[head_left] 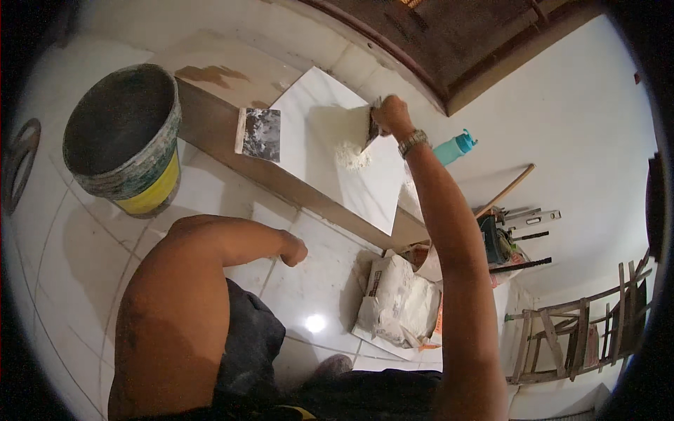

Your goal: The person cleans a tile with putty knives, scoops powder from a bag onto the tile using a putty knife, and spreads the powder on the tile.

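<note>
a large white tile (298, 130) with faint grey veining lies face up, set slantwise on a raised brown ledge (214, 126), one corner pointing toward the person. a patch of pale, crumbly powder (352, 157) is heaped and scattered on its right half. a dark, flat-bladed tool (369, 130), gripped in the right hand (394, 116), stands tilted over the tile, its blade beside the powder.

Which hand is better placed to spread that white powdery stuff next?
Probably the right hand: it grips a dark flat tool close beside the white powdery patch on the white marbled tile. The left hand is farther off, away from the tile, with no tool visible.
</note>
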Demonstrator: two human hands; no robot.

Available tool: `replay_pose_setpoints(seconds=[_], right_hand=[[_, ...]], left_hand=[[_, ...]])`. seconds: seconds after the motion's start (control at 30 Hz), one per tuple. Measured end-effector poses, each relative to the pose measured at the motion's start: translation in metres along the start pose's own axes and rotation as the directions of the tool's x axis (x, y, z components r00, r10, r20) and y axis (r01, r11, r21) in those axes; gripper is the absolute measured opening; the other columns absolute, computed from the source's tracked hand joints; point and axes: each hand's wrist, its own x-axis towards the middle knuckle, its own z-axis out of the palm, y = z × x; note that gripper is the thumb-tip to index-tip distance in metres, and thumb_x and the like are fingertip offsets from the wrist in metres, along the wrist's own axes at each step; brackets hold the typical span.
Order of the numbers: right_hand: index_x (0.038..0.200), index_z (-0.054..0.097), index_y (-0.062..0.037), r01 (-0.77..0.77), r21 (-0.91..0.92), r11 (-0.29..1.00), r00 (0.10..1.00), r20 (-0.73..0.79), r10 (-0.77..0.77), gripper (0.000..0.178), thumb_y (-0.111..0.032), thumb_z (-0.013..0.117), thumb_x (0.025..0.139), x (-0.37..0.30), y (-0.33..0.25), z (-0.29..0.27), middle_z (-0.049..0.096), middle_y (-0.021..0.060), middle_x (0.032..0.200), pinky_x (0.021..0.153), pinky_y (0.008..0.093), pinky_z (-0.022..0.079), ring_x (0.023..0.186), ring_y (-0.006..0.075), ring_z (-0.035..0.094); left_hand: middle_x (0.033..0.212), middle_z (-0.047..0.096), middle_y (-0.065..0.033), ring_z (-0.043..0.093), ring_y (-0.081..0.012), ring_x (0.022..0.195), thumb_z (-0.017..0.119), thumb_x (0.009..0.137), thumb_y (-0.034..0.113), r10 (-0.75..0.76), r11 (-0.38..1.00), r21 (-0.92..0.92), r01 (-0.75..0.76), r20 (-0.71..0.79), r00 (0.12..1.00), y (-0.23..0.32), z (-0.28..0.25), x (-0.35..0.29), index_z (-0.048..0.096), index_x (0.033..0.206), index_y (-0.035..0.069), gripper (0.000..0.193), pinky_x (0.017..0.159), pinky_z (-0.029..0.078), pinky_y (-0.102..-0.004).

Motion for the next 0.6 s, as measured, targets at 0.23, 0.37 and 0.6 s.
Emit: replay_pose_setpoints(seconds=[0.23, 0.37, 0.6], right_hand=[[0.077, 0.063, -0.0007, 0.323, -0.478, 0.817, 0.915, -0.065, -0.399, 0.010, -0.011, 0.066, 0.076, -0.002, 0.047, -0.084, 0.065, 0.0139, 0.072, 0.056, 0.0379, 0.053, 0.062, 0.0254, 0.065], [0.088, 0.061, -0.0030, 0.510, -0.562, 0.651, 0.825, 0.107, -0.554, 0.030, -0.007, 0.081, 0.065, -0.078, 0.156, -0.135, 0.060, 0.0092, 0.078, 0.069, 0.0323, 0.052, 0.076, 0.0160, 0.060], [0.112, 0.061, -0.0070, 0.606, -0.455, 0.652, 0.783, 0.198, -0.589, 0.044, -0.009, 0.070, 0.069, -0.282, 0.405, -0.126, 0.057, 0.0138, 0.122, 0.094, 0.0368, 0.047, 0.107, 0.0307, 0.057]], left_hand=[[0.102, 0.068, -0.0185, 0.064, -0.0319, 0.094, 0.057, 0.078, 0.013, 0.061, 0.995, 0.080, -0.060, -0.018, 0.998, -0.012, 0.006, 0.012, 0.071, 0.094, 0.000, 0.025, 0.078, 0.051, -0.0449], [0.078, 0.066, -0.0187, 0.062, -0.0343, 0.071, 0.062, 0.069, 0.012, 0.137, 0.948, 0.294, -0.121, -0.033, 0.990, -0.041, 0.029, 0.021, 0.068, 0.072, 0.001, 0.013, 0.066, 0.051, -0.0440], [0.078, 0.062, -0.0235, 0.062, -0.0403, 0.073, 0.058, 0.075, 0.013, -0.025, 0.992, -0.129, -0.007, -0.247, 0.969, -0.027, -0.010, -0.026, 0.065, 0.076, 0.001, 0.014, 0.070, 0.049, -0.0482]])
